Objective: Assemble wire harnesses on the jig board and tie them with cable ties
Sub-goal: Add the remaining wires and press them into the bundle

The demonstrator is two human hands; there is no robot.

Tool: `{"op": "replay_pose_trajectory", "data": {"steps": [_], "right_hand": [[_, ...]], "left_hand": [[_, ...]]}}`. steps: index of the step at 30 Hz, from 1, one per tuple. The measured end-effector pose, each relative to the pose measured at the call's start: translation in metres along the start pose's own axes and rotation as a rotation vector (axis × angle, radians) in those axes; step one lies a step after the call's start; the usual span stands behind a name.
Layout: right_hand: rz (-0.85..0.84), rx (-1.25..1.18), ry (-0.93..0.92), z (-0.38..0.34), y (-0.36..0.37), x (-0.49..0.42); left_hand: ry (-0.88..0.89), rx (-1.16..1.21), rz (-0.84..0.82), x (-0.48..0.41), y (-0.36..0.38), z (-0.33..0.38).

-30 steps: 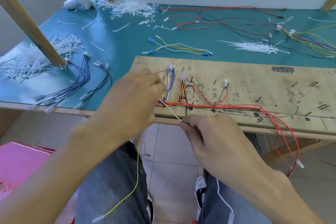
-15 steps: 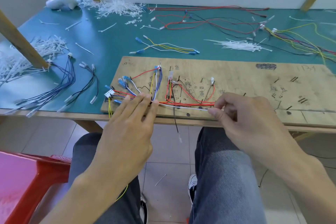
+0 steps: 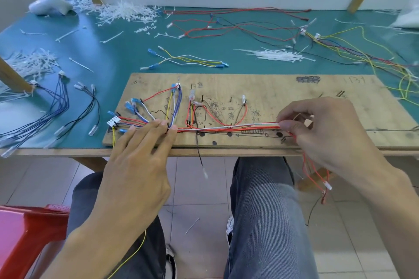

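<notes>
right hand (image 3: 322, 133) slid further right, pinching the wire bundle (image 3: 226, 128); left hand (image 3: 138, 161), fingers straight, presses its other end

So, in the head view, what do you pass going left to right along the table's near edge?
Loose blue wires → black wires → left hand pressing flat on the board → taut red and white wires → right hand pinching them.

The teal-topped table (image 3: 118, 52) carries a flat plywood jig board (image 3: 283, 95) at its near edge, dark blue wires (image 3: 64, 102) left of the board, white plastic cable ties (image 3: 275, 55) behind it, red wires (image 3: 226, 26) farther back.
</notes>
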State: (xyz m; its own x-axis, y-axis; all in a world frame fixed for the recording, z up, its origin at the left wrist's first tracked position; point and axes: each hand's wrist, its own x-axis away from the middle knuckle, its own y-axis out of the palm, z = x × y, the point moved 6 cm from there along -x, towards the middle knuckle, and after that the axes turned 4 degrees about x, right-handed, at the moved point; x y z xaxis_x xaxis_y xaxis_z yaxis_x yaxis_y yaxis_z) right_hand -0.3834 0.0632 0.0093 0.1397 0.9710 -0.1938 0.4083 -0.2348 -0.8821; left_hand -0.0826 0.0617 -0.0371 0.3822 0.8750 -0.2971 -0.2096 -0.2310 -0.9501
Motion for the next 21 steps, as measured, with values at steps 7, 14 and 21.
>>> {"op": "replay_pose_trajectory", "data": {"steps": [7,14,21], "right_hand": [[-0.038,-0.02,0.086,0.016,-0.004,-0.001],[-0.111,-0.037,0.113,0.024,-0.005,-0.002],[-0.183,0.037,0.094,0.018,-0.003,-0.025]], "left_hand": [[0.007,0.018,0.013,0.0,0.0,-0.002],[0.017,0.032,0.038,0.001,-0.001,-0.002],[0.036,0.031,0.054,0.001,0.0,-0.003]]}}
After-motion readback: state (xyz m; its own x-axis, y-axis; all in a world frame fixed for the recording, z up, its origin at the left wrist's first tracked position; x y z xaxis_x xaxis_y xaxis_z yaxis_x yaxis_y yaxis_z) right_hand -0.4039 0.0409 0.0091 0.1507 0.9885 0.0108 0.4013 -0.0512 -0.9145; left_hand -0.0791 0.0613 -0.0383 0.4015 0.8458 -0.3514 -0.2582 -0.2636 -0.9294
